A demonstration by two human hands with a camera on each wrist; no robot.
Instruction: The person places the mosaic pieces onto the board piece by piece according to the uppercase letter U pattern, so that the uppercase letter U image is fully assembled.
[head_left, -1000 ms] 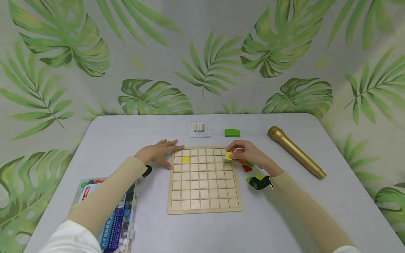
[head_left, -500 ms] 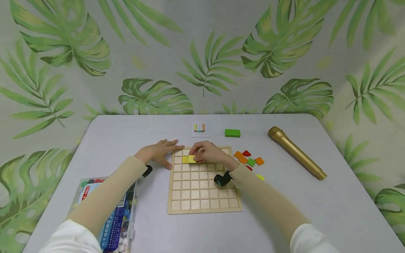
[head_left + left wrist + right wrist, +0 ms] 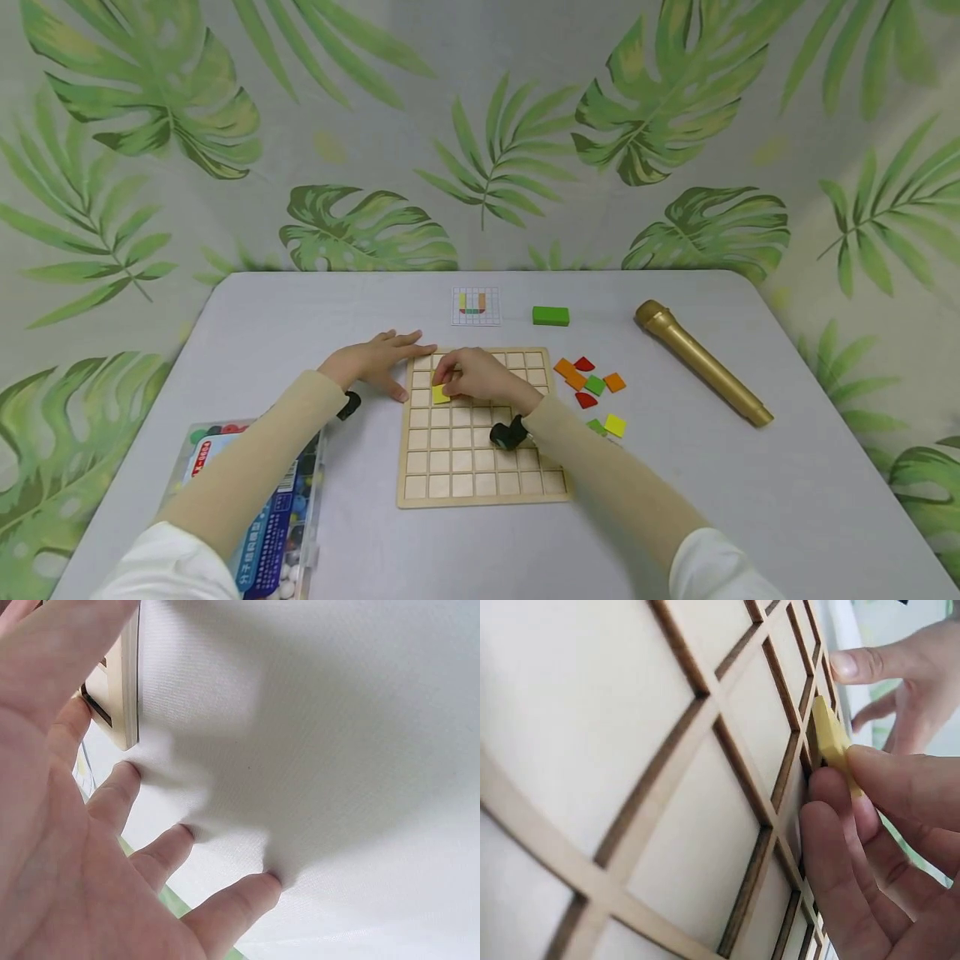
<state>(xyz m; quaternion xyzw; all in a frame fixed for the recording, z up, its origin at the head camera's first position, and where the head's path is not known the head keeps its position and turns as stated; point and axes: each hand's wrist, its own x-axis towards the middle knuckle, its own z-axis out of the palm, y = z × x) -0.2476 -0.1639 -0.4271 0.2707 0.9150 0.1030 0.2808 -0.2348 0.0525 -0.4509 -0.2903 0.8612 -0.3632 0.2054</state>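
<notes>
A wooden grid board [image 3: 483, 462] lies on the white table. My right hand [image 3: 483, 375] pinches a yellow square tile [image 3: 441, 394] between thumb and fingers, over the board's upper left cells. Seen from the right wrist, the tile [image 3: 831, 735] stands tilted, its edge right at a cell. The yellow tile seen earlier in the cell behind is hidden by the fingers. My left hand [image 3: 371, 364] lies spread at the board's far left corner, thumb and forefinger at its frame; from the left wrist, the other fingertips press the cloth beside the board's edge [image 3: 129, 690].
Right of the board lie loose tiles: orange [image 3: 615, 382], red [image 3: 586, 401], green [image 3: 595, 384] and yellow [image 3: 615, 425]. Behind it are a pattern card [image 3: 476, 307] and a green block [image 3: 551, 316]. A gold microphone [image 3: 701, 360] lies far right; a plastic case of colored balls [image 3: 296, 533] stands front left.
My right hand has carried the yellow tile leftward from the board's right edge to its upper left, then slightly nearer and lower. My left hand has stayed in place.
</notes>
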